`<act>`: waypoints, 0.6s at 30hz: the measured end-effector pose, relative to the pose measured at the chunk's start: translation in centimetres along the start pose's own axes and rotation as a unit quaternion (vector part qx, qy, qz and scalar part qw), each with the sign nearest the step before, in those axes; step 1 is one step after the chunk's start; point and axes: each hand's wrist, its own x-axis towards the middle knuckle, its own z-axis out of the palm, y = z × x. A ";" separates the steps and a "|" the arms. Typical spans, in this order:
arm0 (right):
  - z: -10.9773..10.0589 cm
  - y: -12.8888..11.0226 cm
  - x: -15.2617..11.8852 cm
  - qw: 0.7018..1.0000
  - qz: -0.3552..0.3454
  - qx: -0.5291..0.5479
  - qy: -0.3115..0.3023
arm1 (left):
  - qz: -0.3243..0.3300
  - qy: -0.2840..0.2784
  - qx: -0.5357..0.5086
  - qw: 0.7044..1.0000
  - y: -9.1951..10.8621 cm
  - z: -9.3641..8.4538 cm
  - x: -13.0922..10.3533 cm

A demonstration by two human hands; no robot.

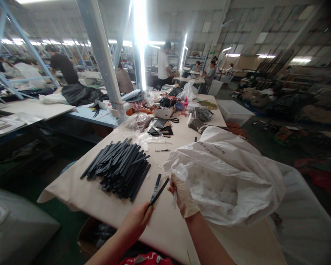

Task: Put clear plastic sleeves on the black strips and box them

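My left hand (140, 218), bare, is closed around the near end of a dark flat strip (160, 191). The strip slants up and right, its far end close to my right hand (184, 197). That hand wears a pale thin glove, and its fingers are pinched on crumpled translucent plastic film (180, 171). Another dark strip (157, 181), with clear plastic on its lower part, lies beside the held one. To the left, a heap of similar dark strips (118, 165) covers part of the table. A large white plastic sack (226, 165) with handwriting lies beyond my right hand.
On the pale covered table (99, 206) are a pen (162, 150), scissors (174, 120), dark swatches (164, 129) and a bundle of strips (197, 125). A metal post (102, 48) rises at the left edge. White bins (234, 110) stand right. Several people work farther back.
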 end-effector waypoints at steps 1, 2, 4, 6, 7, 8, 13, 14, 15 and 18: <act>0.0 0.0 -0.1 1.000 0.002 -0.009 0.001 | -0.001 0.000 0.003 1.000 0.0 0.0 0.0; 0.0 0.0 -0.2 1.000 0.002 -0.013 0.001 | -0.001 -0.001 0.005 1.000 -0.1 0.1 0.0; -0.2 0.1 -0.3 1.000 -0.002 -0.012 0.000 | 0.002 -0.002 0.007 1.000 -0.1 0.1 -0.2; -0.4 0.2 -0.2 1.000 -0.004 -0.009 -0.001 | 0.002 -0.001 0.007 1.000 -0.3 0.2 -0.3; -0.5 0.3 -0.1 1.000 -0.004 -0.010 -0.003 | 0.000 0.001 0.006 1.000 -0.4 0.2 -0.3; -0.6 0.4 0.0 1.000 -0.004 -0.013 -0.005 | -0.003 0.001 0.004 1.000 -0.5 0.3 -0.3; -0.8 0.4 -0.1 0.997 -0.020 -0.067 -0.017 | -0.035 -0.024 -0.038 0.998 -1.2 0.5 0.2; -0.7 0.4 -0.3 0.995 -0.029 -0.090 -0.020 | -0.041 -0.034 -0.060 0.997 -1.2 0.5 0.4; -0.6 0.5 -0.6 0.992 -0.037 -0.117 -0.025 | -0.047 -0.047 -0.087 0.994 -1.2 0.5 0.7; 0.0 0.7 -1.7 0.976 -0.027 -0.194 -0.092 | -0.064 -0.089 -0.178 0.978 -1.1 0.1 1.8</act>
